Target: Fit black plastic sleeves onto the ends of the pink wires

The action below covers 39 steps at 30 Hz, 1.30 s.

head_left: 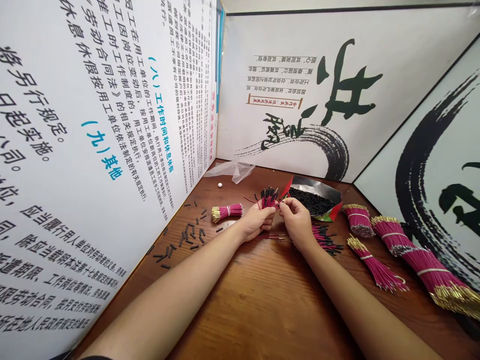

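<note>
My left hand is closed round a bunch of dark red wires, several of them ending in black sleeves that point up and away. Close beside it, my right hand pinches at the end of one wire at the bunch's right edge; the fingertips hide the exact contact. A few loose wires with gold tips lie on the table under the hands. Right behind the right hand sits an open bag filled with small black sleeves. Black-sleeved wires lie in a pile beside the right wrist.
Loose black sleeves are scattered on the wooden table at left, near a banded wire bundle. More banded bundles lie at right. Printed panels enclose the table. Clear plastic film lies at the back.
</note>
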Available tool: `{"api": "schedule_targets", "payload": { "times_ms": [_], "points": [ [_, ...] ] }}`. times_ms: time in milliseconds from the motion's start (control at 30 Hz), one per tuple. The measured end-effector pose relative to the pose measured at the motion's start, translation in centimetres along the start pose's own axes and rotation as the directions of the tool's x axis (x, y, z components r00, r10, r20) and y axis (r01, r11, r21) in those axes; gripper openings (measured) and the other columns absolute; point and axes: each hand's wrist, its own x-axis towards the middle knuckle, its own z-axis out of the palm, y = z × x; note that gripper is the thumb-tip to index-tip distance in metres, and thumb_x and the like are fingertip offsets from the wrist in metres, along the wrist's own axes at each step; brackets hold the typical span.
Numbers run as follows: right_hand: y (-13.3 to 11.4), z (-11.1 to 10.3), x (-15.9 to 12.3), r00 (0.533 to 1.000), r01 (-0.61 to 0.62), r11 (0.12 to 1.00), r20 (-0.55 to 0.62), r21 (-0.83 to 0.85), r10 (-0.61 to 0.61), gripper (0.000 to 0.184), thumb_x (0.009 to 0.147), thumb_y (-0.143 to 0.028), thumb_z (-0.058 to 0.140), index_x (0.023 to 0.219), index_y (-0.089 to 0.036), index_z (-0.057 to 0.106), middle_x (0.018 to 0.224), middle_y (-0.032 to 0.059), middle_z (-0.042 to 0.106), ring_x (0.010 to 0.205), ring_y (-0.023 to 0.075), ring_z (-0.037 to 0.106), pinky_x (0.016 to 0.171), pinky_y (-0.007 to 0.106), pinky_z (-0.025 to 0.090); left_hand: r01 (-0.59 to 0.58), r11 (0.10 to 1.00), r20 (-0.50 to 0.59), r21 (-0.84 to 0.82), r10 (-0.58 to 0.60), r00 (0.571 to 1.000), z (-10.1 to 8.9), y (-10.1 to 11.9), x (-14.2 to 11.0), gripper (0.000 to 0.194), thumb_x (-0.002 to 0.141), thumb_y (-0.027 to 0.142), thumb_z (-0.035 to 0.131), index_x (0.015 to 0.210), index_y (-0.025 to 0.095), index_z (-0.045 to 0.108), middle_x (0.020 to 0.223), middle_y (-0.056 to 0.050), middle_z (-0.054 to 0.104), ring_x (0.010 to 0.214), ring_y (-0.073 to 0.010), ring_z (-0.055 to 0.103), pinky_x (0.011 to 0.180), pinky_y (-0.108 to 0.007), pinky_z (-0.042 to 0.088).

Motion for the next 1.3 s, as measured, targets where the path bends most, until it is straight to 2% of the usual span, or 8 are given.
{"api": "schedule_targets", "payload": {
  "times_ms": [200, 433, 800, 1033, 1300],
  "points": [
    [-0.26, 0.23, -0.21, 0.989, 0.122, 0.992, -0.078, -0.021, -0.123, 0.030, 0.074, -0.035, 0.068, 0.096, -0.022, 0.052, 0.085, 0.0019, 0.060, 0.076, 0.0168, 0.059, 0.070, 0.031, 0.049, 0.012, 1.000, -0.008, -0.027, -0.012, 1.000, -0.12, -0.02, 0.11, 0.023, 0.076, 0.023, 0.066, 0.090, 0.020, 0.048, 0.056, 0.011, 0.027, 0.043, -0.0033, 0.019, 0.045, -0.017, 0.011],
    [-0.16, -0.09, -0.41, 0.981, 0.183, 0.964, -0.020, -0.194, -0.191, 0.036, 0.078, -0.038, 0.069, 0.107, -0.022, 0.054, 0.092, 0.0049, 0.064, 0.080, 0.0187, 0.062, 0.073, 0.034, 0.050, 0.013, 0.999, -0.026, -0.049, -0.015, 1.000, -0.07, 0.08, 0.09, 0.023, 0.077, 0.024, 0.066, 0.092, 0.019, 0.050, 0.055, 0.010, 0.029, 0.043, -0.0031, 0.020, 0.044, -0.017, 0.011],
    [-0.66, -0.42, -0.44, 0.960, 0.264, 0.905, 0.002, -0.332, -0.279, 0.031, 0.082, -0.038, 0.064, 0.107, -0.020, 0.057, 0.088, 0.0055, 0.067, 0.077, 0.0191, 0.062, 0.074, 0.036, 0.052, 0.011, 0.997, -0.016, -0.071, -0.013, 1.000, -0.15, 0.11, 0.08, 0.023, 0.076, 0.023, 0.066, 0.090, 0.019, 0.048, 0.055, 0.011, 0.030, 0.042, -0.0029, 0.021, 0.043, -0.015, 0.013],
    [-0.74, -0.54, -0.40, 0.958, 0.280, 0.894, 0.038, -0.349, -0.286, 0.032, 0.081, -0.035, 0.063, 0.109, -0.020, 0.058, 0.088, 0.0048, 0.067, 0.074, 0.0184, 0.063, 0.073, 0.036, 0.052, 0.016, 0.997, -0.011, -0.073, -0.017, 1.000, -0.28, -0.07, 0.31, 0.025, 0.075, 0.022, 0.065, 0.078, 0.019, 0.040, 0.054, 0.011, 0.030, 0.041, -0.0020, 0.020, 0.042, -0.015, 0.013],
    [-0.48, -0.72, -0.31, 0.952, 0.299, 0.864, 0.058, -0.405, -0.301, 0.035, 0.081, -0.036, 0.064, 0.111, -0.020, 0.059, 0.090, 0.0049, 0.066, 0.075, 0.0190, 0.062, 0.075, 0.037, 0.052, 0.006, 0.998, -0.031, -0.059, -0.008, 0.999, -0.22, -0.05, 0.31, 0.023, 0.076, 0.024, 0.066, 0.082, 0.019, 0.045, 0.055, 0.010, 0.030, 0.042, -0.0024, 0.021, 0.043, -0.016, 0.013]
  ]
}}
